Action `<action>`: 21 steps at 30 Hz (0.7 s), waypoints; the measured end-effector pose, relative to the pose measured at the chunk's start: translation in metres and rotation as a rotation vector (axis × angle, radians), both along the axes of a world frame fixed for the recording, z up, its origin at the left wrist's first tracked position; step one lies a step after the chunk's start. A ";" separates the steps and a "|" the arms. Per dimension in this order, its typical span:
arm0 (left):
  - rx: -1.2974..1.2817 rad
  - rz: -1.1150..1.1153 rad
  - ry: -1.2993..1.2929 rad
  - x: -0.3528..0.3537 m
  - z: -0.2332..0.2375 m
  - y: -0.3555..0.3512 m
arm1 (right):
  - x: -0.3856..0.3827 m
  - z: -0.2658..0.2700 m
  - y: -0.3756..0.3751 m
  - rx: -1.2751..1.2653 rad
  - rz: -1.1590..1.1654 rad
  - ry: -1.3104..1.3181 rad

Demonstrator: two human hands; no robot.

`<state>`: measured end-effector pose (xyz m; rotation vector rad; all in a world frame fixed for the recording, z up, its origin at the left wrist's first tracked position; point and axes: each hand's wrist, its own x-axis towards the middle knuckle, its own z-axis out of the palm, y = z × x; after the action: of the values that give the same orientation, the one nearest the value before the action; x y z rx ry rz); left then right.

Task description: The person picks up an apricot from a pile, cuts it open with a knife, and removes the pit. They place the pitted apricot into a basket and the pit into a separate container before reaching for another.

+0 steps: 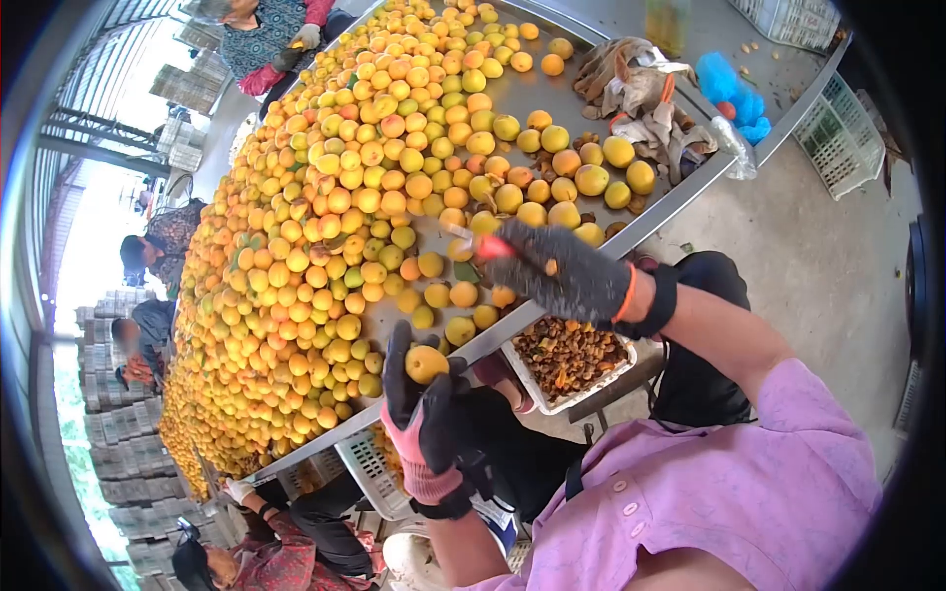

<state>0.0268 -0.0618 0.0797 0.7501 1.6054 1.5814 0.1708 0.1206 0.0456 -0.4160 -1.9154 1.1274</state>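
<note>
My left hand, in a black and pink glove, holds a yellow-orange fruit between thumb and fingers just off the table's near edge. My right hand, in a dark grey glove, is closed on a small red-handled tool whose tip points left and looks blurred. It hovers over the metal table's edge. A large heap of yellow and orange fruit spreads over the table beyond both hands.
Below the table edge sits a white crate of brown and orange pieces. Crumpled cloths and a blue plastic bag lie at the upper right. Several co-workers are around the table. Another crate stands at right.
</note>
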 end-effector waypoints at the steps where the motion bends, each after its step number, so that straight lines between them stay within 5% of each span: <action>1: 0.136 0.012 -0.295 0.010 0.002 -0.005 | 0.007 0.015 -0.016 -0.029 0.093 -0.036; 2: 0.141 0.013 -0.308 0.016 0.000 -0.009 | 0.014 0.024 -0.031 -0.064 0.184 -0.077; 4: -0.017 -0.058 0.438 0.030 -0.006 -0.016 | 0.022 0.023 -0.059 -0.095 0.244 -0.055; 5: 0.012 0.065 0.095 0.046 0.005 -0.015 | 0.027 0.024 -0.070 -0.120 0.304 -0.017; 10: 0.125 -0.073 -0.431 0.054 -0.016 -0.024 | 0.051 0.025 -0.112 -0.297 0.267 -0.098; 12: 0.219 -0.033 0.879 0.070 -0.023 -0.022 | 0.057 0.014 -0.123 -0.113 0.105 -0.230; 13: 0.321 0.008 0.955 0.071 -0.029 -0.021 | 0.060 0.011 -0.128 -0.093 0.098 -0.221; 21: 0.084 0.111 0.211 0.091 -0.029 -0.035 | 0.073 0.014 -0.149 -0.057 0.083 -0.379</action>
<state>0.1183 -0.0968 0.0505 0.9126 1.7659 1.7042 0.2441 -0.0284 0.0597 -0.6223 -2.2482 1.2266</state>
